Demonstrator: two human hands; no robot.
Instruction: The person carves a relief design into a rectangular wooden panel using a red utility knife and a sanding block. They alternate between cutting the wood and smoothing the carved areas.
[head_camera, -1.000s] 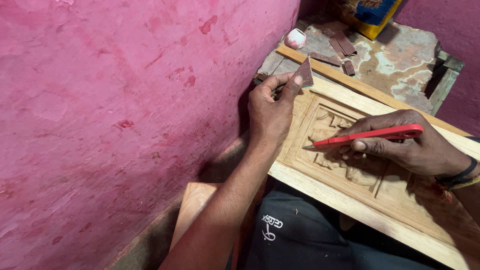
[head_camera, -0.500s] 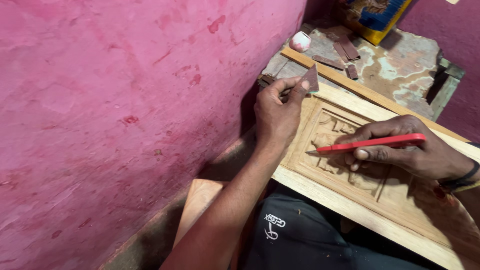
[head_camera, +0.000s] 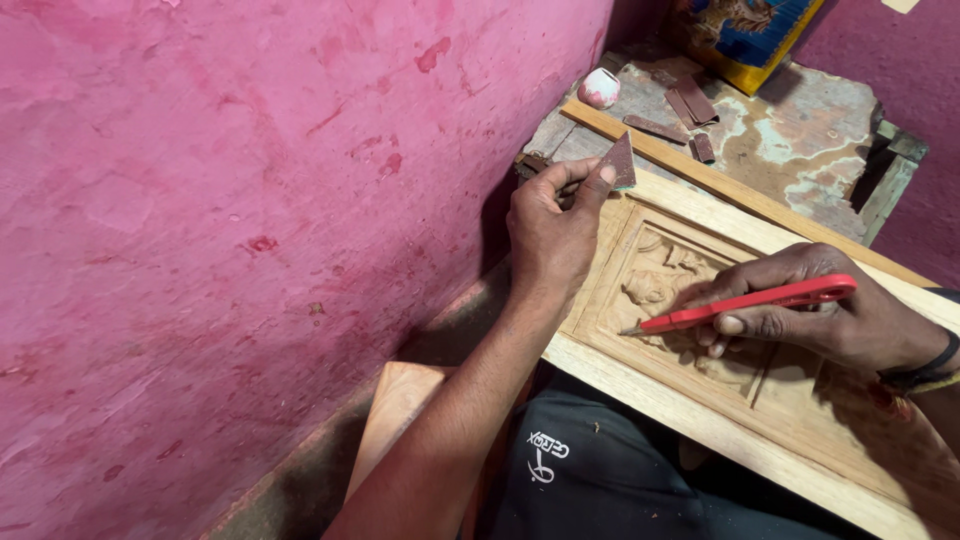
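Pale wood makes up the carved panel (head_camera: 700, 330), which lies across the person's lap and under both hands, its long axis running from the far corner by the pink wall (head_camera: 250, 200) down toward the near right. The left hand (head_camera: 550, 225) sits at the panel's far left corner, clenched, with thumb and forefinger pinching a small piece of dark red sandpaper (head_camera: 620, 162) that stands up just above the panel's raised frame, not pressed flat to it. The right hand (head_camera: 830, 320) rests on the panel further along to the right, fingers spread on the carved recess and closed around a red-handled tool (head_camera: 750, 305); the tool lies nearly level, its thin tip pointing left toward the carved figure (head_camera: 655, 285) in the middle of the recess, which lies between the two hands. The tool tip is nearer to that carving than the sandpaper is. Beyond the left hand, past a long wooden strip (head_camera: 720, 185) that runs along the panel's far edge, a worn desk (head_camera: 800, 140) carries more scraps of sandpaper (head_camera: 690, 105) and a small round white and pink pot (head_camera: 598, 88).
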